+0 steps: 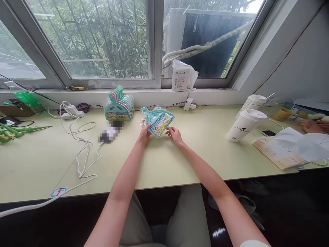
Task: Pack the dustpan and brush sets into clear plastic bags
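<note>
A teal dustpan set [158, 121] in clear wrapping, with a brush and a printed label, is tilted above the middle of the table. My left hand [145, 132] grips its lower left side, fingers partly hidden behind it. At its lower right edge is my right hand [174, 133], fingers curled near the wrapping; whether they pinch it is too small to tell. Behind and to the left, a wrapped stack of similar dustpans [119, 106], teal, pink and white, stands upright on the table.
White cables and a power strip [73, 115] lie on the left. Two white cups [245, 125], a phone [268, 133] and a tissue pack [280, 151] are on the right. A white box [180, 80] sits on the sill. Another person's hand [312, 126] shows at far right.
</note>
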Available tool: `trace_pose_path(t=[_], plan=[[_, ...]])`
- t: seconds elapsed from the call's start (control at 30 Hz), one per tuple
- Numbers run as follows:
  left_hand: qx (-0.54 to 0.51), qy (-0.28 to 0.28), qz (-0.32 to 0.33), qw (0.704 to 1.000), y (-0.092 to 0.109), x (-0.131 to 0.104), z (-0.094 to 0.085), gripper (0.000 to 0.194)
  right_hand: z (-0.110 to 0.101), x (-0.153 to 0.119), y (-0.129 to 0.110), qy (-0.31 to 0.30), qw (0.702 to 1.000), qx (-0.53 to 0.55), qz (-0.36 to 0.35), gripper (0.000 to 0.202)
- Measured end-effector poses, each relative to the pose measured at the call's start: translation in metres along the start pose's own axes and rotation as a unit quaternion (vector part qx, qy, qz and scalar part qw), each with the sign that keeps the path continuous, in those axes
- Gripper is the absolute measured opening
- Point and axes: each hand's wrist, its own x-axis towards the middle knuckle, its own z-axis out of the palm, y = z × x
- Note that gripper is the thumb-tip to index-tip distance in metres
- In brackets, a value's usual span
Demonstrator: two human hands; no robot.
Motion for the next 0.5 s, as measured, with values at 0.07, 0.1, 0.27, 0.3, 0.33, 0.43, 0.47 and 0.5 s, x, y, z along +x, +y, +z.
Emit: trace_pose_path(t=[0.07,0.1,0.27,0.3,0.33,0.43,0.47,0.5], plan=[[-0.022,-0.041,-0.019,0.999,0.001,-0.003,0.001,0.059,-0.004,0.002,0.002,0.043,0.998,0.042,0.009,0.037],[-0.034,-0.060,-0.027,0.997,0.002,-0.004,0.001,0.056,-0.007,0.004,0.003,0.062,0.996,0.061,0.018,0.034],[-0.032,-0.084,-0.052,0.995,0.002,0.001,-0.004,0.033,-0.024,0.014,0.008,0.110,0.975,0.178,0.076,0.026],[-0.016,-0.077,-0.052,0.996,0.001,0.002,-0.005,0.032,-0.027,0.016,0.008,0.105,0.973,0.189,0.080,0.026],[0.002,-0.071,-0.054,0.996,0.001,0.002,-0.007,0.034,-0.031,0.017,0.007,0.093,0.973,0.192,0.083,0.026],[0.053,-0.068,-0.062,0.994,-0.002,0.002,-0.009,0.043,-0.039,0.020,0.004,0.070,0.976,0.183,0.093,0.024],[0.071,-0.072,-0.064,0.993,-0.003,0.002,-0.009,0.047,-0.041,0.020,0.003,0.072,0.976,0.182,0.096,0.024],[0.088,-0.074,-0.066,0.991,-0.003,0.001,-0.008,0.052,-0.042,0.020,0.002,0.077,0.975,0.182,0.100,0.025]])
